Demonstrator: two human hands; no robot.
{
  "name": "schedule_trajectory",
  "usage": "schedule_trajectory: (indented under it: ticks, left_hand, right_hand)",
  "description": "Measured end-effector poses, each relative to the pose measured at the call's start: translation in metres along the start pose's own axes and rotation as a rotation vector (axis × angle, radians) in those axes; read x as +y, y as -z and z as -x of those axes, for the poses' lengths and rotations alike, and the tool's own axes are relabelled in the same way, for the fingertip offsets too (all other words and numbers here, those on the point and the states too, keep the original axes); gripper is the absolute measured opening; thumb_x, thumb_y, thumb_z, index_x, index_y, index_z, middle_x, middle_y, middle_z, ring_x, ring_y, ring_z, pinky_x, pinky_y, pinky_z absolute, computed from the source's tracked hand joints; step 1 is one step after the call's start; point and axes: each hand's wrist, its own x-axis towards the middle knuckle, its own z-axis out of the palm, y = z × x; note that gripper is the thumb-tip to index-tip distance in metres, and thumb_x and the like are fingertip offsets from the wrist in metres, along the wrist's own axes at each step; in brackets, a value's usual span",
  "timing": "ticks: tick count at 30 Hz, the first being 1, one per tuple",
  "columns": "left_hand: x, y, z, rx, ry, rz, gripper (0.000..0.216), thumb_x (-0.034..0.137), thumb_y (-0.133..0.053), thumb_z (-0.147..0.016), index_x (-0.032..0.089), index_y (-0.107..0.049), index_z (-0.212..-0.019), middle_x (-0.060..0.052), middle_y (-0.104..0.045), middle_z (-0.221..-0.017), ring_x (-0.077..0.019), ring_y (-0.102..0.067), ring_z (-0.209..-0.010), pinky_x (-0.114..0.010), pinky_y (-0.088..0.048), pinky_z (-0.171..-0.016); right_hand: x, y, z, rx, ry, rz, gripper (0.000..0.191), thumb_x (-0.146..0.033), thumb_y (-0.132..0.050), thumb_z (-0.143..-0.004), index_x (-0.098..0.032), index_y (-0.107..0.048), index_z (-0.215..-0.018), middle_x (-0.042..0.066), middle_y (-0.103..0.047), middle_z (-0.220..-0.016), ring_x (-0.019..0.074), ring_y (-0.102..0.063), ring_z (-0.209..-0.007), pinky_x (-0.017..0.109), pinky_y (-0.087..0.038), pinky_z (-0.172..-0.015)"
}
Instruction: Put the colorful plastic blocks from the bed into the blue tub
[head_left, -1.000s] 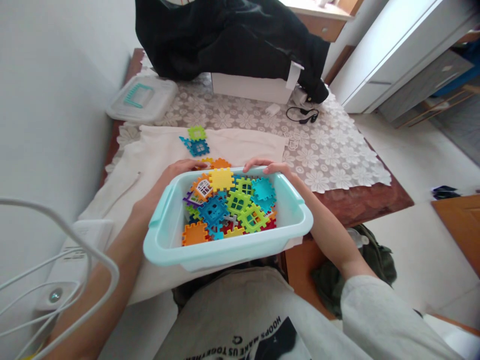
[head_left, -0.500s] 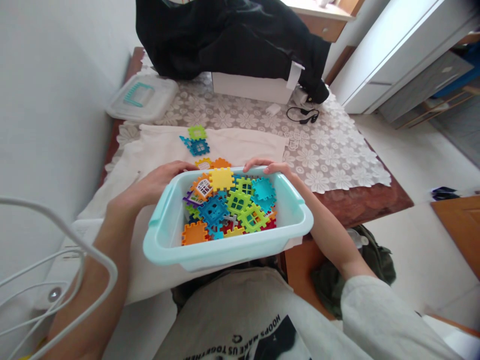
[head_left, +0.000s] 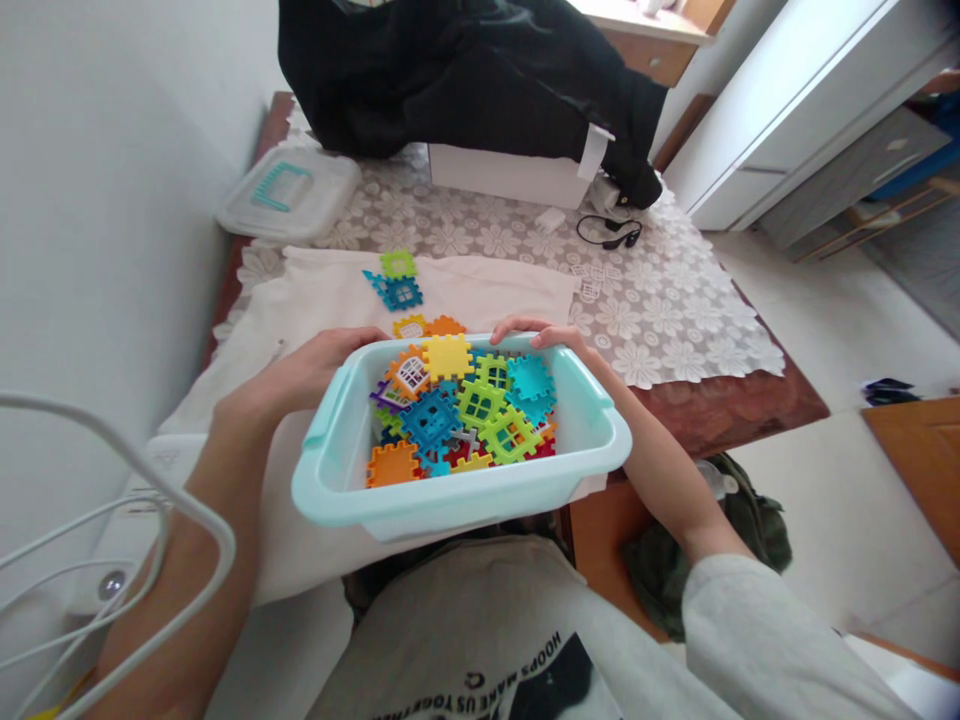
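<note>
A pale turquoise plastic bin [head_left: 480,490] sits at the near edge of the table, filled with colourful interlocking building tiles [head_left: 480,402], some with window shapes. My left hand [head_left: 337,360] grips its far left corner, the fingertips hidden behind the rim. At the far rim on the right, my right hand [head_left: 544,332] holds on with fingers over the edge. Just beyond the bin lie a yellow tile [head_left: 409,326] and an orange tile [head_left: 444,326], partly covered by it. Farther back are a green tile [head_left: 398,264] and joined blue tiles [head_left: 403,292].
A white cloth [head_left: 495,285] covers part of the lace tablecloth [head_left: 645,310]. At the back left rests a clear lid [head_left: 289,195] with a turquoise handle. Black fabric [head_left: 472,80] drapes over a white box [head_left: 502,178]; black earphones [head_left: 609,232] lie nearby. White cables [head_left: 187,500] hang at left.
The view has shifted very slightly. Both hands keep their hold on the bin, and the tiles look unmoved.
</note>
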Motion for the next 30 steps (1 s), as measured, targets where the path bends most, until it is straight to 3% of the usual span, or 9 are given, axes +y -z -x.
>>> schedule_trajectory:
  ticks: [5,11,16,20,25,30]
  left_hand:
    - [-0.004,-0.001,0.003,-0.007,-0.091,0.058,0.057,0.058,-0.073,-0.087,0.019,-0.081,-0.128,-0.010,-0.084,-0.136,-0.0399,-0.076,-0.124,-0.053,-0.058,-0.120]
    - [-0.006,0.004,0.001,0.003,-0.129,-0.048,0.050,0.055,-0.073,-0.082,0.018,-0.084,-0.114,-0.012,-0.084,-0.127,-0.0394,-0.075,-0.120,-0.055,-0.057,-0.120]
    - [-0.008,0.006,-0.001,-0.008,-0.060,-0.219,0.047,0.055,-0.068,-0.082,0.019,-0.083,-0.108,-0.015,-0.084,-0.125,-0.0410,-0.076,-0.115,-0.057,-0.057,-0.117]
    - [-0.007,0.005,0.001,-0.019,-0.073,-0.176,0.047,0.053,-0.065,-0.086,0.019,-0.081,-0.113,-0.014,-0.084,-0.130,-0.0385,-0.076,-0.116,-0.052,-0.056,-0.117]
    - [-0.003,0.005,0.003,-0.052,-0.054,-0.128,0.047,0.056,-0.063,-0.088,0.017,-0.079,-0.109,-0.012,-0.086,-0.119,-0.0391,-0.077,-0.113,-0.051,-0.060,-0.109]
    - [-0.010,0.004,0.002,-0.030,-0.030,-0.144,0.052,0.058,-0.067,-0.084,0.017,-0.079,-0.113,-0.014,-0.082,-0.137,-0.0383,-0.075,-0.120,-0.051,-0.054,-0.122]
  right_hand:
    - [0.000,-0.003,0.003,0.038,-0.010,0.011,0.035,-0.038,-0.067,-0.085,-0.019,-0.079,-0.113,0.007,-0.076,-0.122,0.0254,-0.070,-0.110,0.036,-0.059,-0.103]
    - [0.000,-0.002,0.002,0.003,-0.019,-0.015,0.038,-0.039,-0.069,-0.082,-0.019,-0.079,-0.113,0.006,-0.078,-0.119,0.0257,-0.072,-0.107,0.036,-0.061,-0.097]
    - [0.002,0.002,0.000,0.007,-0.031,-0.014,0.040,-0.040,-0.069,-0.082,-0.020,-0.079,-0.114,0.007,-0.078,-0.120,0.0263,-0.073,-0.107,0.037,-0.061,-0.097]
    - [0.002,0.000,0.001,-0.013,-0.028,-0.008,0.038,-0.043,-0.070,-0.080,-0.022,-0.078,-0.111,0.007,-0.077,-0.121,0.0285,-0.073,-0.110,0.041,-0.061,-0.100]
    - [-0.003,-0.008,0.005,0.066,-0.044,-0.021,0.036,-0.037,-0.068,-0.083,-0.021,-0.080,-0.112,0.005,-0.077,-0.119,0.0261,-0.072,-0.109,0.035,-0.061,-0.098]
    - [-0.007,-0.014,0.009,0.072,-0.046,-0.010,0.034,-0.039,-0.068,-0.085,-0.022,-0.079,-0.113,0.005,-0.076,-0.120,0.0264,-0.071,-0.110,0.038,-0.060,-0.103]
